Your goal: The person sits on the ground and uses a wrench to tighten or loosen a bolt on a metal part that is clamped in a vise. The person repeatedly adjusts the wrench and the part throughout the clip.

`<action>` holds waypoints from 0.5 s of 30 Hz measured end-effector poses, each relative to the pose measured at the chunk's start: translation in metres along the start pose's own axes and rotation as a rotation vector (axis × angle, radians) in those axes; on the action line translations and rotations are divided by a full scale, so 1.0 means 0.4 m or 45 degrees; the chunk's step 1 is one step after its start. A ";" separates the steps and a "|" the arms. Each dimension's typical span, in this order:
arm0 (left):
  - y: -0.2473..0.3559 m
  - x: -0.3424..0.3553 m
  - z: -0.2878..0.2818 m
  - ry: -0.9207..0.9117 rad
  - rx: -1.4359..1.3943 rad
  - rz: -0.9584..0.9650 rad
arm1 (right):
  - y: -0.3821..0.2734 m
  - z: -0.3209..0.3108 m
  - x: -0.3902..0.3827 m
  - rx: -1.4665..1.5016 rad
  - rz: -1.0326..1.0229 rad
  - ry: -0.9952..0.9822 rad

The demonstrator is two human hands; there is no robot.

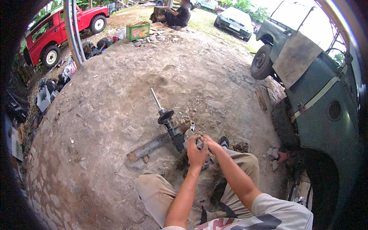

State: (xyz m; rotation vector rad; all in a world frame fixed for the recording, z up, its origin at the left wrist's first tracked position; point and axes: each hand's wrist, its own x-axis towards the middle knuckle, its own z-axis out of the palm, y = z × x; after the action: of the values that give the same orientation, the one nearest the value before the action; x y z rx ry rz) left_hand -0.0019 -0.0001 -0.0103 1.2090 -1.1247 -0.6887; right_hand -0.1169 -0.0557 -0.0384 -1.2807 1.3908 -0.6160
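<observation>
My left hand [196,151] and my right hand [210,143] meet in front of me, fingers bent and pressed close together. Whatever they hold between them is too small and covered to make out. Just beyond the fingers shows the metal head of a wrench [192,125]; I cannot tell if either hand touches it. To the left of my hands a black strut shock absorber [167,119] lies tilted, its bright rod pointing away from me. The strut's lower body rests across a wooden beam [150,148], and its near end is partly hidden beside my left hand.
I sit on rough, stony ground between my bent knees. A dark green vehicle body [326,111] stands close on the right. Farther off are a green crate [138,31], a seated person [180,15], a red off-roader [63,28], a white car [234,23] and scattered junk [48,94].
</observation>
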 end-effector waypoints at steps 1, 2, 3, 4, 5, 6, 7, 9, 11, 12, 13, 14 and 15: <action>0.008 0.002 0.010 -0.010 -0.026 0.007 | 0.024 -0.026 0.010 -0.020 -0.057 -0.013; -0.003 -0.002 -0.003 -0.003 -0.018 -0.003 | 0.016 -0.010 0.010 -0.031 -0.062 -0.003; -0.013 -0.004 -0.014 0.003 -0.011 -0.012 | 0.010 0.006 0.006 -0.043 -0.067 0.008; -0.011 -0.003 -0.018 0.009 0.007 -0.002 | 0.003 0.014 -0.009 -0.058 -0.064 0.032; -0.009 0.000 -0.020 0.014 0.025 0.009 | -0.006 0.021 -0.020 0.012 -0.025 0.027; -0.008 -0.001 -0.023 0.019 0.042 0.019 | -0.017 0.025 -0.027 0.082 0.014 0.023; -0.007 -0.002 -0.018 0.007 0.055 0.044 | -0.030 0.020 -0.030 0.149 0.035 0.030; -0.008 -0.006 -0.016 -0.007 0.092 0.086 | -0.035 0.020 -0.027 0.076 0.096 0.047; 0.011 -0.005 -0.003 0.011 0.007 0.011 | -0.012 -0.014 -0.023 -0.083 -0.007 0.016; 0.013 -0.005 -0.008 0.026 -0.018 -0.035 | -0.006 -0.014 -0.006 -0.194 -0.055 -0.044; 0.008 0.001 -0.010 0.033 -0.055 -0.066 | 0.003 -0.031 -0.009 -0.264 -0.017 -0.017; -0.004 0.007 -0.021 0.044 -0.080 -0.104 | -0.046 -0.021 -0.040 -0.329 0.025 -0.002; -0.014 0.012 -0.031 0.054 -0.105 -0.143 | -0.077 -0.013 -0.061 -0.393 0.067 0.012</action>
State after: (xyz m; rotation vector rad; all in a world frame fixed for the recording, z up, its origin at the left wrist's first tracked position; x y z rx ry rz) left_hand 0.0118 -0.0013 -0.0139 1.2172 -0.9897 -0.7837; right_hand -0.1152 -0.0438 -0.0007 -1.4783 1.5655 -0.3813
